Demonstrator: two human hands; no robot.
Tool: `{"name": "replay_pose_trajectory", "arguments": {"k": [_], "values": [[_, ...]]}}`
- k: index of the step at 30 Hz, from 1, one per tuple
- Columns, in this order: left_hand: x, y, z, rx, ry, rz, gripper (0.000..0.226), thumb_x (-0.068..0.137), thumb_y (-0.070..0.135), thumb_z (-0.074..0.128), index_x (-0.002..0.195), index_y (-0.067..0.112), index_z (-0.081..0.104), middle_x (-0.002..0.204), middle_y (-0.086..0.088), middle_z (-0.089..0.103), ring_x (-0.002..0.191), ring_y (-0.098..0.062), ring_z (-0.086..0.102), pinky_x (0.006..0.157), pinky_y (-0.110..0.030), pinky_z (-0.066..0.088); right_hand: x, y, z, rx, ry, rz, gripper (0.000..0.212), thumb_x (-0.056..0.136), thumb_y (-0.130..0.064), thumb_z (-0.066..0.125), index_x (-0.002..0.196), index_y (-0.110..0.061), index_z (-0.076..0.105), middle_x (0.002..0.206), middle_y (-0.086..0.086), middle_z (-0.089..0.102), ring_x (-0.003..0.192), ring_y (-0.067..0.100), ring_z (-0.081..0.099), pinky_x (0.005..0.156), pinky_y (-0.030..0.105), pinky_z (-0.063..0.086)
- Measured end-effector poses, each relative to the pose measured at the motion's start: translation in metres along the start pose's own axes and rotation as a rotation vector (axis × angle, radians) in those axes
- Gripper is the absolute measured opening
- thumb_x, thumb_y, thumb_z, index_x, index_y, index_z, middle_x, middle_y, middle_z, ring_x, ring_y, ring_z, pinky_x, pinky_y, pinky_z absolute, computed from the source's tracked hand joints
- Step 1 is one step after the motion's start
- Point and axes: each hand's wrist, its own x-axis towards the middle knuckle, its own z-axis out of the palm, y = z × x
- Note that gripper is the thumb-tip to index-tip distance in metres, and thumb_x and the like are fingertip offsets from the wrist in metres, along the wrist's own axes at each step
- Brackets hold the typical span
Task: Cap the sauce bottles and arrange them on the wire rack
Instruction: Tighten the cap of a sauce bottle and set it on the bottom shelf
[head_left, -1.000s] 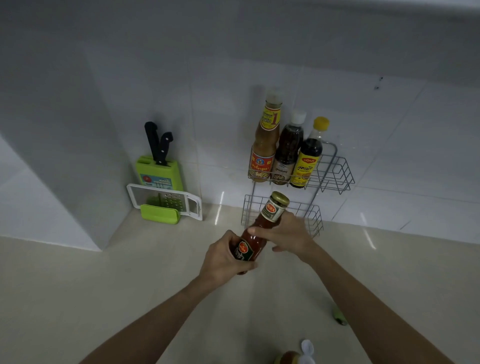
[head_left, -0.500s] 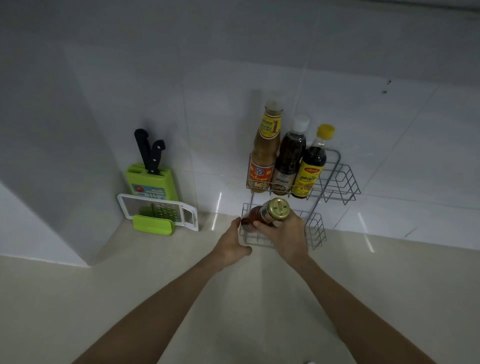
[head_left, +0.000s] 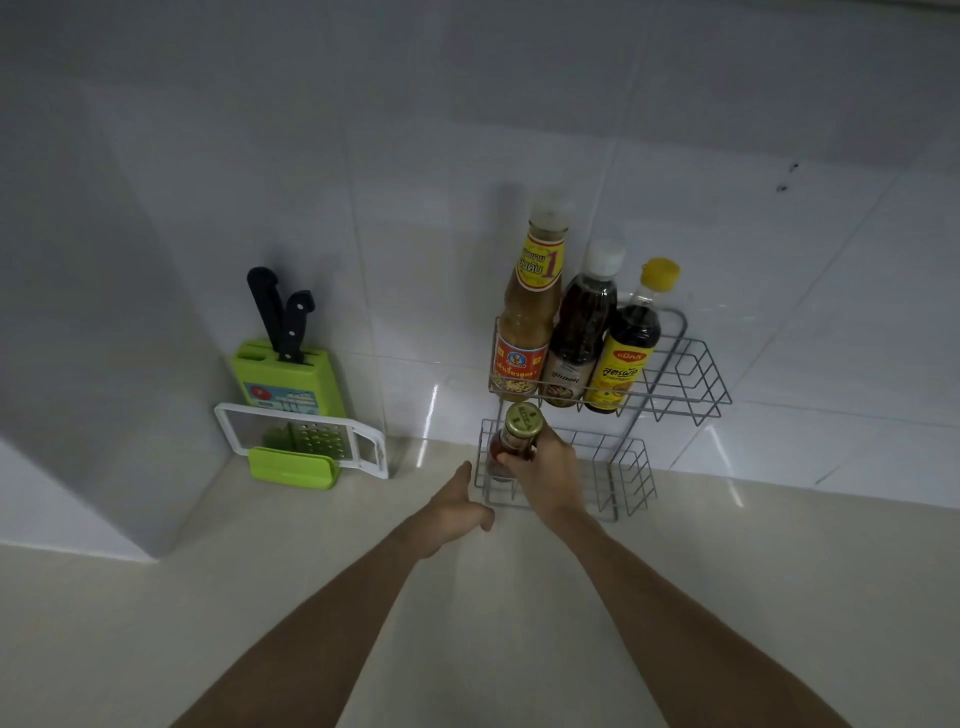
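Red sauce bottle (head_left: 511, 451) half hidden by right hand (head_left: 548, 475), lower wire rack (head_left: 621, 480)

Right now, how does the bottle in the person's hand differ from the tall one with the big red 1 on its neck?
The gold-lidded bottle sits in the rack's lower basket, gripped by the right hand; the tall bottle stands untouched on the upper shelf. The gold-lidded bottle holds red sauce and looks shorter; the tall bottle holds tan sauce under a pale cap. Both are capped and upright.
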Motion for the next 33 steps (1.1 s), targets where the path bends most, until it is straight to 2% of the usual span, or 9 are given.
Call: {"name": "replay_pose_trajectory", "arguments": {"k": [4,12,17,23,26,28,30,33], "values": [[0.002,0.001,0.001,-0.021,-0.039,0.018,0.096,0.075,0.002,0.061,0.154,0.021,0.009,0.161,-0.001,0.017,0.147,-0.020,0.019,0.107,-0.029,0.031,0.011,0.006,0.002,-0.066,-0.055,0.030,0.041,0.076,-0.014,0.077,0.112,-0.007,0.059,0.108,0.010,0.071,0.102,0.027,0.065,0.081,0.029,0.048],[0.002,0.001,0.000,-0.022,-0.062,0.012,0.096,0.075,0.000,0.060,0.154,0.024,0.009,0.159,-0.001,0.020,0.143,-0.022,0.025,0.102,-0.028,0.034,0.028,0.011,0.003,-0.098,-0.163,0.047,0.052,0.078,-0.019,0.077,0.123,-0.009,0.053,0.120,0.010,0.067,0.110,0.026,0.063,0.091,0.033,0.049],[-0.001,0.003,0.001,-0.046,-0.086,0.070,0.091,0.073,-0.005,0.057,0.149,0.029,0.022,0.149,-0.001,0.037,0.122,-0.015,0.037,0.094,-0.029,0.037,0.030,0.010,0.004,-0.068,-0.207,0.030,0.050,0.079,-0.017,0.075,0.123,-0.009,0.053,0.120,0.011,0.067,0.111,0.027,0.063,0.092,0.033,0.049],[0.000,0.003,-0.002,-0.037,-0.096,0.069,0.088,0.076,-0.008,0.054,0.151,0.024,0.019,0.153,-0.004,0.032,0.123,-0.011,0.033,0.092,-0.026,0.034,0.029,0.011,0.011,-0.007,-0.231,0.057,0.048,0.084,-0.012,0.069,0.127,-0.008,0.048,0.126,0.012,0.064,0.117,0.029,0.060,0.101,0.045,0.048],[0.001,0.002,-0.001,-0.011,-0.084,0.070,0.087,0.079,-0.007,0.054,0.151,0.023,0.018,0.153,-0.004,0.031,0.117,-0.009,0.032,0.090,-0.025,0.034,0.028,0.012,0.013,-0.007,-0.267,0.078,0.047,0.087,-0.008,0.064,0.129,-0.008,0.043,0.128,0.013,0.062,0.118,0.030,0.058,0.098,0.038,0.047],[0.000,0.000,0.002,0.005,-0.054,0.058,0.086,0.080,-0.004,0.055,0.152,0.022,0.016,0.154,-0.003,0.030,0.125,-0.013,0.035,0.091,-0.023,0.033,0.023,0.014,0.013,-0.011,-0.292,0.084,0.051,0.088,-0.006,0.061,0.134,-0.009,0.037,0.128,0.012,0.061,0.116,0.029,0.059,0.089,0.030,0.046],[-0.002,-0.004,0.003,0.008,-0.004,0.039,0.087,0.081,0.000,0.057,0.153,0.020,0.013,0.157,-0.003,0.025,0.140,-0.019,0.029,0.095,-0.023,0.032,0.016,0.014,0.010,-0.001,-0.297,0.079,0.055,0.089,-0.004,0.058,0.137,-0.010,0.033,0.126,0.010,0.061,0.112,0.028,0.060,0.080,0.027,0.043],[-0.013,-0.012,0.004,0.003,0.045,0.046,0.083,0.082,0.005,0.058,0.152,0.022,0.016,0.159,-0.001,0.024,0.144,-0.021,0.026,0.102,-0.024,0.030,0.000,0.016,0.003,0.047,-0.277,0.080,0.054,0.092,-0.008,0.058,0.138,-0.007,0.030,0.123,0.008,0.057,0.113,0.024,0.057,0.081,0.025,0.041]]}}
